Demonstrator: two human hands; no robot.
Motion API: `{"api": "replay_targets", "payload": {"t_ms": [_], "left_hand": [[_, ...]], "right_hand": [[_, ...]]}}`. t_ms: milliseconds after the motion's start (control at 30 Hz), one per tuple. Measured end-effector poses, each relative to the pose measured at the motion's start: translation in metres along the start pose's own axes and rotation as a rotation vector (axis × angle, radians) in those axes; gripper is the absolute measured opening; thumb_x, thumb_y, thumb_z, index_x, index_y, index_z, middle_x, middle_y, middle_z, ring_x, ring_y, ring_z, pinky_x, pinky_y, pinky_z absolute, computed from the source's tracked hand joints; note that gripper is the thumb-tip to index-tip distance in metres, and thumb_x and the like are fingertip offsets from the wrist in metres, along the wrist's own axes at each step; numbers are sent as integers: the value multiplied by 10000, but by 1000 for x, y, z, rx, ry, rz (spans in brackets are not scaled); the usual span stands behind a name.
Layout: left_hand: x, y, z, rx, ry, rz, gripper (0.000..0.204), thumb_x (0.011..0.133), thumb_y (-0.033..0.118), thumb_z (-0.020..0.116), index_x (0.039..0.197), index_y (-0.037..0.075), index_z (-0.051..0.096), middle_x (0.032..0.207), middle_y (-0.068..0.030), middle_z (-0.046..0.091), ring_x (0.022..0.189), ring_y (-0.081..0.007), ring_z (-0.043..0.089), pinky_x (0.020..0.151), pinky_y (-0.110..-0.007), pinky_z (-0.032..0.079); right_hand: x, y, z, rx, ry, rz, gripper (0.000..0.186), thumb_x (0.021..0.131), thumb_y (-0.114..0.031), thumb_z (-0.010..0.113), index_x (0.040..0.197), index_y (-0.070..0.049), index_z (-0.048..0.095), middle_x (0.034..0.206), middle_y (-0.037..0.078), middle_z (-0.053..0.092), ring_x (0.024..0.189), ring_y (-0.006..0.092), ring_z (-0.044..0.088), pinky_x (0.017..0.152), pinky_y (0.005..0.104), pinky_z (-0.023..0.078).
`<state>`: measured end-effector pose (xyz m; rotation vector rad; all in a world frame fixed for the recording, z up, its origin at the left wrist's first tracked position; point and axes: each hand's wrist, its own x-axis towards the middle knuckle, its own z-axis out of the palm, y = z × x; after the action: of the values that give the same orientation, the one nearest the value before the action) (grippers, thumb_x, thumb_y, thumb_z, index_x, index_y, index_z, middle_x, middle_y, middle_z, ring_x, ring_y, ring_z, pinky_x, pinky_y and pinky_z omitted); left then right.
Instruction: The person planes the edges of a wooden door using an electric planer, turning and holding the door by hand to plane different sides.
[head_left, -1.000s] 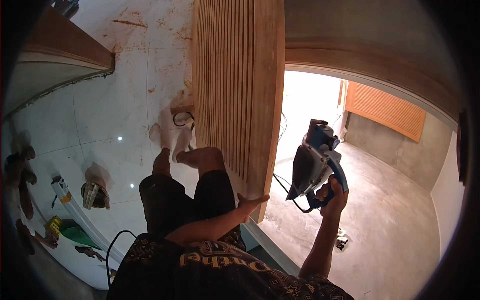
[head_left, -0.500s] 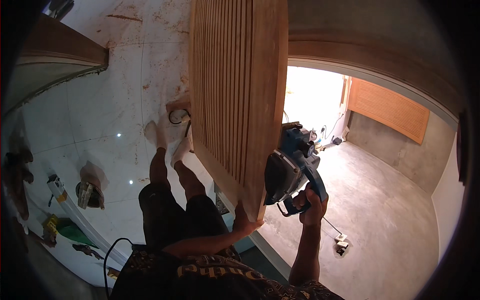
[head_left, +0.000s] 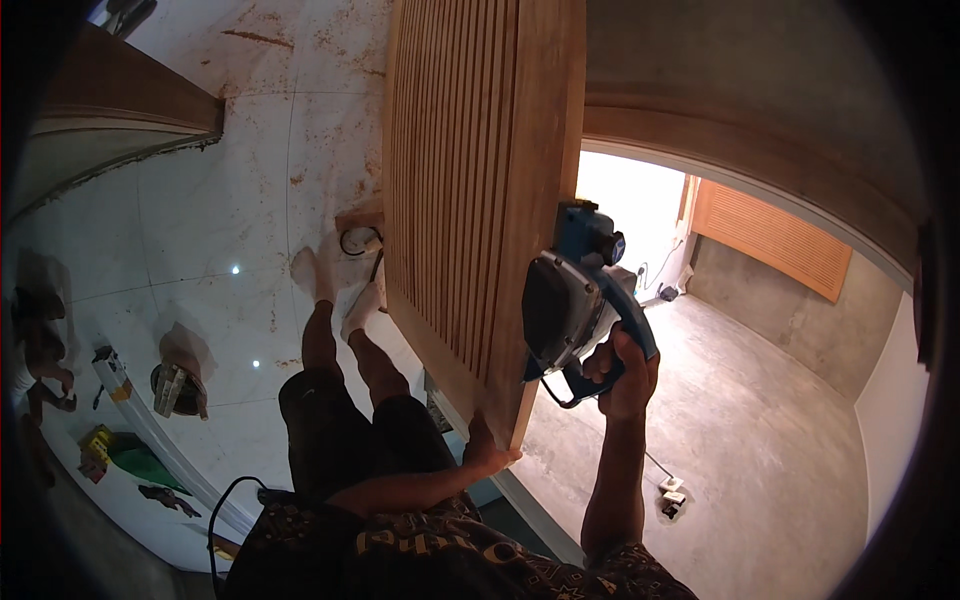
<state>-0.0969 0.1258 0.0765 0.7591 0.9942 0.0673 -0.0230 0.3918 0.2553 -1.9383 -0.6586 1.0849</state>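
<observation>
My right hand (head_left: 626, 378) is wrapped round the rear handle of a blue electric hand planer (head_left: 592, 290). The planer lies along the right-hand edge of a louvered wooden door (head_left: 455, 180), which stands on its long side or upright; I cannot tell which. Its contact with the wood is partly hidden by the tool's dark side cover. My left hand (head_left: 486, 456) grips the near end of the door, thumb against the face and fingers round the edge.
Wood shavings dust the white tiled floor (head_left: 210, 255) at left. A wood block (head_left: 360, 218) and cord lie by my feet. A long level-like bar (head_left: 165, 435) and a bucket (head_left: 180, 385) stand left. Another person's hand (head_left: 55, 385) shows at the left rim. Right, a plug connector (head_left: 672, 492) rests on concrete.
My right hand has slid the planer farther away along the door's edge. My left hand keeps its hold at the near end. The other person's hand at the left rim has shifted.
</observation>
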Motion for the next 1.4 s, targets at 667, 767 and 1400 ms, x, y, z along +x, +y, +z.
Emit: {"api": "replay_targets", "payload": {"t_ms": [667, 767, 1400], "left_hand": [[-3, 33, -61, 58, -110, -59, 1266, 699, 355, 854, 1499, -94, -18, 1501, -313, 185, 1360, -445, 352, 1090, -461, 386], [-3, 30, -46, 39, -105, -60, 1252, 700, 342, 858, 1503, -87, -2, 1505, -312, 185, 1392, -443, 311, 1098, -481, 372], [-13, -42, 115, -212, -121, -72, 1186, 673, 429, 857, 1494, -47, 145, 1527, -286, 198, 1434, -429, 191, 1188, -441, 242]], "right_hand": [[233, -183, 173, -65, -210, -97, 209, 946, -284, 615, 824, -120, 569, 558, -1, 471, 447, 130, 452, 450, 309, 408], [292, -220, 198, -178, -222, -298, 226, 966, -296, 594, 822, -123, 585, 564, -22, 471, 467, 111, 465, 458, 292, 410], [-6, -14, -142, -82, -166, -326, 295, 931, -239, 671, 1060, 23, 627, 576, 37, 552, 440, 137, 519, 421, 267, 415]]}}
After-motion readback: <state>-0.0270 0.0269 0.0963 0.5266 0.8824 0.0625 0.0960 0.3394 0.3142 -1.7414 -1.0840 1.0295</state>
